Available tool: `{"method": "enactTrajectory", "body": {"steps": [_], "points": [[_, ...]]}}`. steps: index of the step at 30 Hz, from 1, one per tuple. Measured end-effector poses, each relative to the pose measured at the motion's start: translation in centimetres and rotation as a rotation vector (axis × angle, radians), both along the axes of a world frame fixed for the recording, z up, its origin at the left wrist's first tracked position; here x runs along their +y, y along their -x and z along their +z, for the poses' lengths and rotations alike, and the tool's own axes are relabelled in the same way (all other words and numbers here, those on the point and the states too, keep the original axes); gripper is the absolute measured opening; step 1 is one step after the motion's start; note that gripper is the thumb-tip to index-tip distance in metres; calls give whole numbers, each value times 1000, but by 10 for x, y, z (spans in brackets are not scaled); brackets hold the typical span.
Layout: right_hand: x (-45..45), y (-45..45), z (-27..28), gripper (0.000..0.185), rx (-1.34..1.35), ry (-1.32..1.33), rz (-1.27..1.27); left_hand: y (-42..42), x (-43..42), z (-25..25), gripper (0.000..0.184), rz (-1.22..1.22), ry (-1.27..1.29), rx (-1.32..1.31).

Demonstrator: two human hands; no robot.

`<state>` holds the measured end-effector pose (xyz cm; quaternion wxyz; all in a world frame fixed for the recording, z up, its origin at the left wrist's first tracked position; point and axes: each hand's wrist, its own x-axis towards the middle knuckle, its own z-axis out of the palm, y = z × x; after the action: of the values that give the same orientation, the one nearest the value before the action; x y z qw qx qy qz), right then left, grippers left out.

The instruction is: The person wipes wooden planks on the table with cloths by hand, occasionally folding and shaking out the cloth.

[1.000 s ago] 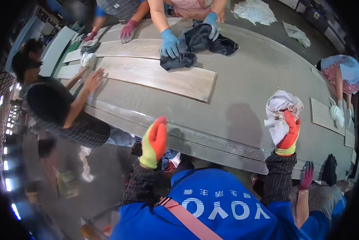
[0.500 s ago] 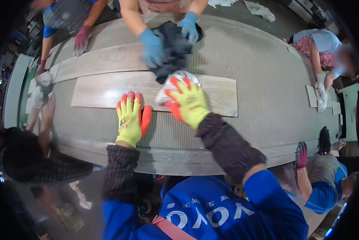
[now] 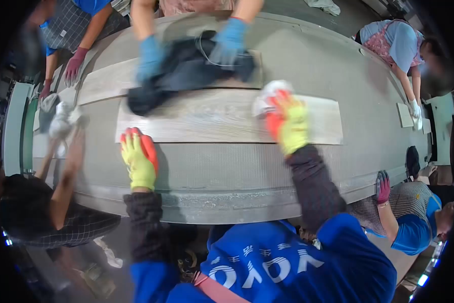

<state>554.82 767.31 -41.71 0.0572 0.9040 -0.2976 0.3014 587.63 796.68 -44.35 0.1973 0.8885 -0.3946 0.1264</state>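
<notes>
A light wood-grain plank (image 3: 201, 123) lies lengthwise before me on a grey ribbed surface. My right hand (image 3: 290, 123), in a yellow glove with orange fingers, presses a crumpled white cloth (image 3: 274, 90) onto the plank's right part; motion blurs it. The cloth is partly hidden under the fingers. At the plank's near left corner rests my left hand (image 3: 140, 160), gloved alike, its fingers stretched out and holding nothing. Across from me, a co-worker's blue-gloved hands press a dark cloth (image 3: 186, 63) over a second plank (image 3: 108, 83) and the near plank's far edge.
Co-workers stand around the long table (image 3: 227, 202). At the left, a person's hands hold white cloths (image 3: 60, 121). Pale pieces (image 3: 404, 115) lie near another person at the right. A maroon-gloved hand (image 3: 382, 187) rests on the near right edge.
My right hand has swept right along the plank with the white cloth. My left hand has shifted left. The plank sits farther right, and the co-worker's dark cloth has spread leftward.
</notes>
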Motion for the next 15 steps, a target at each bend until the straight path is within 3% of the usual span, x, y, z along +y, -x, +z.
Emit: {"method": "enactTrajectory", "body": {"steps": [3,4,6,8,11,13,14,15], "points": [[60,-100,27,51,75,-411,-20,27,-10,7,39,-46,58,65],[53,-90,26,51,64,-401,-22,32,-18,12,37,-50,113,90],[34,-35,-3,52,-152,-380,69,42,-27,21,37,-77,88,99],[14,49,20,55,25,-195,18,49,-28,33,36,-122,41,137],[-88,183,-40,45,-246,-324,-119,68,-34,34,36,-154,-11,69],[-106,171,-34,39,-566,-538,-175,79,-33,32,36,-172,-48,38],[-103,159,-43,37,-249,-216,-103,81,-31,28,38,-198,62,177],[-80,119,-18,35,-14,166,-44,84,-33,24,41,-233,177,313]]}}
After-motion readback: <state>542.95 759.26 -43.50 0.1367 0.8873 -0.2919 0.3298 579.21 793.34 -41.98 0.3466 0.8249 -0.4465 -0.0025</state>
